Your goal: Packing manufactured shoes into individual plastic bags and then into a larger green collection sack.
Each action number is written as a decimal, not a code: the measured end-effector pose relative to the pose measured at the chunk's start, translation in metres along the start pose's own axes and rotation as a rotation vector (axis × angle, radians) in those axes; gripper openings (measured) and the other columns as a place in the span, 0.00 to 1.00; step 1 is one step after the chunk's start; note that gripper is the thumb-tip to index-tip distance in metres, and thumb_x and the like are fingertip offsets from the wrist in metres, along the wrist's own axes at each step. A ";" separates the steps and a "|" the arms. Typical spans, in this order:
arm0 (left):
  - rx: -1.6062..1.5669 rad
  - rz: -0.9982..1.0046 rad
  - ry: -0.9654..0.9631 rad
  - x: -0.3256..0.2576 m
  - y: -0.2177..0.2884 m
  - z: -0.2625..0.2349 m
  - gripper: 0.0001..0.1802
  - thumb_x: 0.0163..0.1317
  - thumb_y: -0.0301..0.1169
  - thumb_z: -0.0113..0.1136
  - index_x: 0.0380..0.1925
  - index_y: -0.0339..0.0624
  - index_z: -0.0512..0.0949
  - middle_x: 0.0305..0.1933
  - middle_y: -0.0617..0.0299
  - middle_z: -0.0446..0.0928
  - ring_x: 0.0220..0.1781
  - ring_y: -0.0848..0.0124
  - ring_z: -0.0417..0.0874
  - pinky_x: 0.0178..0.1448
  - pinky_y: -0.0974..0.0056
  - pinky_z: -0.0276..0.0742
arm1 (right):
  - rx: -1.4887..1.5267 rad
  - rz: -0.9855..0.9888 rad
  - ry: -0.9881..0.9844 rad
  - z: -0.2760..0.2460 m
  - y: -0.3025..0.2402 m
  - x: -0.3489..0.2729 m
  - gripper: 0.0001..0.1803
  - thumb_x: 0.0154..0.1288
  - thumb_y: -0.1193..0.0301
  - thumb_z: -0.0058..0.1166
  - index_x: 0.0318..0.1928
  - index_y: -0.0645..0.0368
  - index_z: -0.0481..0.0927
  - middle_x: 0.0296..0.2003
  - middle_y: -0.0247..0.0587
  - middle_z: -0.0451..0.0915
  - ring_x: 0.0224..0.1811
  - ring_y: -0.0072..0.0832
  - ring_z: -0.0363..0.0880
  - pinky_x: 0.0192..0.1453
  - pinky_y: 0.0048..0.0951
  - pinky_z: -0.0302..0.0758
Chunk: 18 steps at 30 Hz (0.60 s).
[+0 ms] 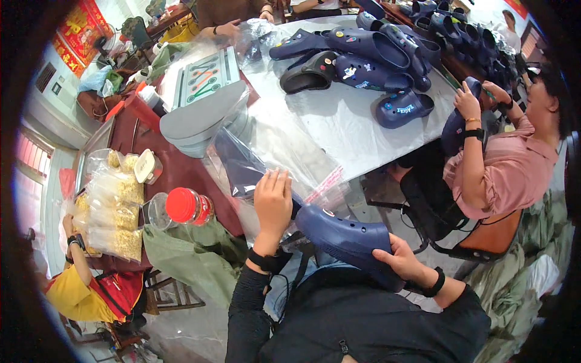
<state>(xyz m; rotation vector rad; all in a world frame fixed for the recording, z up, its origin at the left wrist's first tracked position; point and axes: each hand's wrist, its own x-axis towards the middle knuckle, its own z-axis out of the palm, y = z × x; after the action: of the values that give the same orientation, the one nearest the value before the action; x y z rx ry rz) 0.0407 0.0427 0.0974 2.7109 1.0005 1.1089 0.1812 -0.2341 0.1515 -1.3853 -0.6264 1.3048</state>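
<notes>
The largest area, from eleven to two o'clock, is taken up by a white-covered desk (339,136), with a maroon desk (181,171) seen toward nine o'clock. Toward three o'clock a co-worker in pink (502,169) is seated, by whom another dark clog is being held. A heap of clogs (369,72), mostly navy and some fitted with small ornaments, is piled toward one o'clock. Nearer the middle, a spread of clear bags (302,157) is laid over the desk edge, a pinkish strip being shown along one border. Just below the centre, toward five o'clock, the navy clog (339,233) is held clear of the desk, tilted, in front of a dark-clothed torso. Its four o'clock end is gripped by the right hand (399,257), the thumb being pressed on top. By the left hand (273,199), its back turned up and its fingers nearly straight, the clear film is covered at the clog's ten o'clock end; whether anything is pinched beneath cannot be told. The step in hand is judged to be the handling of one clog beside the bags; for the next move, a steady right-hand grip and a freed film edge would be called for. Smallest, a pale ornament (328,213) is seen on the clog.
</notes>
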 end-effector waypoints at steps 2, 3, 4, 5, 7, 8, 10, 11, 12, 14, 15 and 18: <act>-0.219 -0.149 -0.005 0.005 0.000 -0.003 0.13 0.62 0.33 0.54 0.44 0.43 0.80 0.46 0.53 0.79 0.51 0.53 0.76 0.57 0.54 0.68 | 0.020 -0.001 -0.016 0.000 0.002 0.000 0.20 0.66 0.70 0.53 0.55 0.65 0.68 0.47 0.35 0.76 0.48 0.20 0.73 0.54 0.25 0.71; -0.219 -0.147 -0.008 0.006 0.000 -0.004 0.13 0.62 0.33 0.54 0.44 0.43 0.80 0.46 0.53 0.79 0.51 0.53 0.76 0.57 0.54 0.68 | 0.022 -0.001 -0.014 0.000 0.001 0.000 0.20 0.66 0.70 0.53 0.55 0.65 0.68 0.47 0.35 0.76 0.48 0.20 0.73 0.54 0.25 0.71; -0.255 -0.153 -0.020 0.008 0.000 -0.005 0.13 0.63 0.34 0.54 0.45 0.44 0.80 0.47 0.53 0.79 0.52 0.53 0.76 0.57 0.54 0.68 | 0.030 0.004 -0.002 0.002 -0.001 0.002 0.21 0.65 0.70 0.53 0.55 0.65 0.68 0.47 0.35 0.76 0.48 0.20 0.73 0.53 0.25 0.71; -0.291 -0.153 -0.025 0.009 0.000 -0.006 0.14 0.63 0.34 0.54 0.47 0.45 0.79 0.48 0.53 0.78 0.53 0.53 0.75 0.56 0.54 0.68 | 0.037 0.000 0.011 0.004 -0.003 0.003 0.21 0.65 0.70 0.53 0.55 0.65 0.68 0.47 0.36 0.76 0.48 0.19 0.73 0.53 0.25 0.71; -0.270 -0.099 -0.028 0.009 0.002 -0.008 0.15 0.63 0.34 0.54 0.48 0.46 0.79 0.48 0.53 0.78 0.53 0.53 0.75 0.56 0.54 0.68 | 0.043 -0.045 0.071 0.008 -0.002 0.007 0.20 0.65 0.70 0.54 0.55 0.66 0.68 0.47 0.36 0.76 0.48 0.19 0.73 0.53 0.25 0.71; -0.250 -0.054 -0.038 0.008 0.002 -0.008 0.16 0.62 0.34 0.54 0.49 0.47 0.78 0.48 0.53 0.78 0.54 0.52 0.75 0.57 0.54 0.68 | 0.050 -0.079 0.130 0.010 -0.002 0.011 0.20 0.65 0.70 0.54 0.54 0.66 0.69 0.46 0.36 0.76 0.47 0.19 0.73 0.53 0.24 0.71; -0.243 -0.048 -0.034 0.006 0.003 -0.008 0.16 0.62 0.33 0.55 0.50 0.47 0.78 0.49 0.52 0.78 0.54 0.52 0.75 0.57 0.54 0.67 | -0.039 -0.126 0.146 0.012 -0.006 0.021 0.19 0.65 0.70 0.54 0.53 0.66 0.70 0.46 0.36 0.76 0.47 0.19 0.73 0.52 0.24 0.71; -0.238 -0.044 -0.029 0.005 0.004 -0.008 0.16 0.62 0.33 0.55 0.50 0.48 0.78 0.50 0.52 0.77 0.55 0.51 0.74 0.57 0.54 0.67 | -0.129 -0.172 0.163 0.013 -0.006 0.025 0.19 0.65 0.70 0.54 0.53 0.67 0.70 0.46 0.36 0.77 0.46 0.20 0.73 0.52 0.24 0.71; -0.238 -0.043 -0.029 0.004 0.005 -0.010 0.16 0.62 0.33 0.55 0.50 0.48 0.78 0.50 0.52 0.77 0.55 0.51 0.74 0.57 0.54 0.67 | -0.128 -0.174 0.163 0.014 -0.003 0.028 0.19 0.65 0.70 0.54 0.53 0.67 0.70 0.46 0.36 0.77 0.46 0.20 0.73 0.52 0.24 0.71; -0.227 -0.021 -0.023 0.001 0.007 -0.013 0.16 0.61 0.32 0.56 0.51 0.48 0.78 0.52 0.51 0.76 0.56 0.50 0.73 0.58 0.53 0.67 | -0.153 -0.195 0.191 0.018 0.005 0.036 0.18 0.64 0.70 0.54 0.52 0.67 0.71 0.45 0.36 0.77 0.46 0.20 0.73 0.52 0.24 0.70; -0.224 -0.020 -0.020 -0.001 0.007 -0.013 0.16 0.61 0.32 0.56 0.51 0.48 0.78 0.52 0.51 0.76 0.56 0.50 0.73 0.58 0.53 0.67 | -0.154 -0.198 0.189 0.020 0.006 0.039 0.18 0.64 0.70 0.54 0.52 0.67 0.71 0.45 0.36 0.77 0.46 0.20 0.73 0.52 0.24 0.70; -0.182 0.024 -0.034 -0.004 0.005 -0.012 0.17 0.61 0.32 0.56 0.51 0.47 0.78 0.53 0.52 0.76 0.57 0.50 0.73 0.59 0.52 0.66 | -0.143 -0.200 0.190 0.027 0.009 0.045 0.18 0.65 0.70 0.54 0.52 0.66 0.71 0.45 0.36 0.77 0.47 0.20 0.73 0.52 0.24 0.70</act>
<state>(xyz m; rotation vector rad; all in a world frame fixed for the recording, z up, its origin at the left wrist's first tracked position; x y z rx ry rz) 0.0336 0.0342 0.1058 2.5945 0.8201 1.0957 0.1657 -0.1871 0.1326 -1.5006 -0.7189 0.9731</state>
